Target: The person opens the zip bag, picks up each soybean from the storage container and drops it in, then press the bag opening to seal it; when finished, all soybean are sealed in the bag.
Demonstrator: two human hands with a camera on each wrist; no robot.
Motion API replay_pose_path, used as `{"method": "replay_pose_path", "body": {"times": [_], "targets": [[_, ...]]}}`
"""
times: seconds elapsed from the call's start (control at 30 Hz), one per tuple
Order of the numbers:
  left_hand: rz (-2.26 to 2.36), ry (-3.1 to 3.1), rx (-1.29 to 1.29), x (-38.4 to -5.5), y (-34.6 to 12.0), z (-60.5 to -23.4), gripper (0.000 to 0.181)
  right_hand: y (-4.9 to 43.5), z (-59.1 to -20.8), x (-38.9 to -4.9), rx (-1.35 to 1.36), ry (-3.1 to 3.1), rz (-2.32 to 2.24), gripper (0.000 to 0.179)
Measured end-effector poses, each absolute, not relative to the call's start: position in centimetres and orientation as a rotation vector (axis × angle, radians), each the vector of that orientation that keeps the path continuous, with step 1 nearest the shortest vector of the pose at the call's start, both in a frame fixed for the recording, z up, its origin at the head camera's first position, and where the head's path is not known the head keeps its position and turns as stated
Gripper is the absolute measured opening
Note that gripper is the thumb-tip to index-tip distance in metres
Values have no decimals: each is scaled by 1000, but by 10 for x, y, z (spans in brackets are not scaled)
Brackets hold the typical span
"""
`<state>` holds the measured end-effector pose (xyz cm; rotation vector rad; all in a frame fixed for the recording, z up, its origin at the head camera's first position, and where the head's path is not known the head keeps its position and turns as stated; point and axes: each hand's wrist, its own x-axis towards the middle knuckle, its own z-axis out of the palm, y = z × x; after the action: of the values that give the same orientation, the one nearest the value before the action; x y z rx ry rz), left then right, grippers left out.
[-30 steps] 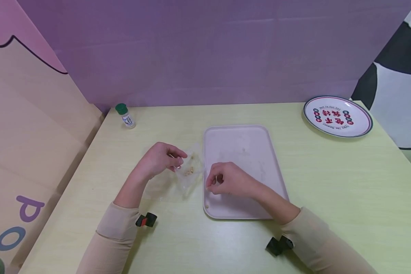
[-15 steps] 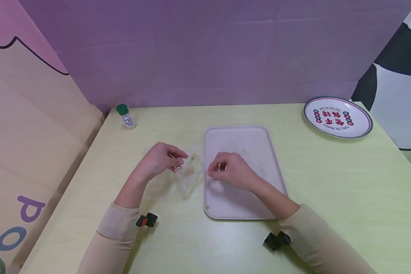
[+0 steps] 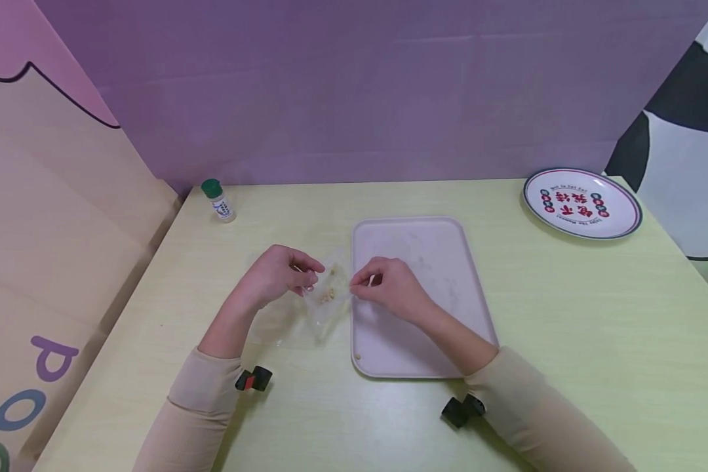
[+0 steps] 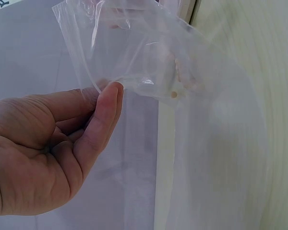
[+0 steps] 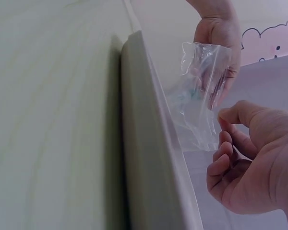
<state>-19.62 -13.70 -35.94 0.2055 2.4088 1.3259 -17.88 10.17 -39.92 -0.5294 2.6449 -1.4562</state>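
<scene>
My left hand (image 3: 286, 270) pinches a clear plastic bag (image 3: 332, 282) between thumb and fingers, left of the tray. Several small beige bits (image 3: 327, 295) lie inside it; one round bit (image 4: 174, 95) shows through the film in the left wrist view. My right hand (image 3: 392, 285) is above the tray's left edge, thumb tip and forefinger together close to the bag's side. In the right wrist view those fingertips (image 5: 223, 115) are beside the bag's edge; I see nothing between them, though something tiny could be hidden. The other fingers are curled.
A pale rectangular tray (image 3: 419, 354) lies on the table, with one small beige bit (image 3: 358, 356) near its front left corner. A green-capped shaker bottle (image 3: 218, 200) stands at the back left. An oval plate (image 3: 582, 203) with red lettering is at the back right.
My right hand has moved up and left from the tray's left side to the bag, fingertips kept together. My left hand and the bag have barely moved.
</scene>
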Motion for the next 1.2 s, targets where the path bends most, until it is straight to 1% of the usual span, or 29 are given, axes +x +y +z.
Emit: {"method": "replay_pose_path", "body": {"times": [0.37,0.77,1.03,1.2], "targets": [[1336,2408,202,-196,-137,-359,24,97,-402,-178,-453,2615,-1405,5],[1320,2417,213,-196,-138,-359,24,101,-401,-177,-464,2607,-1408,7],[1326,2412,212,-195,-139,-358,24,107,-400,-171,-588,2545,-1408,5],[1320,2417,211,-195,-139,-358,25,114,-403,-168,-766,2411,-1350,4]]}}
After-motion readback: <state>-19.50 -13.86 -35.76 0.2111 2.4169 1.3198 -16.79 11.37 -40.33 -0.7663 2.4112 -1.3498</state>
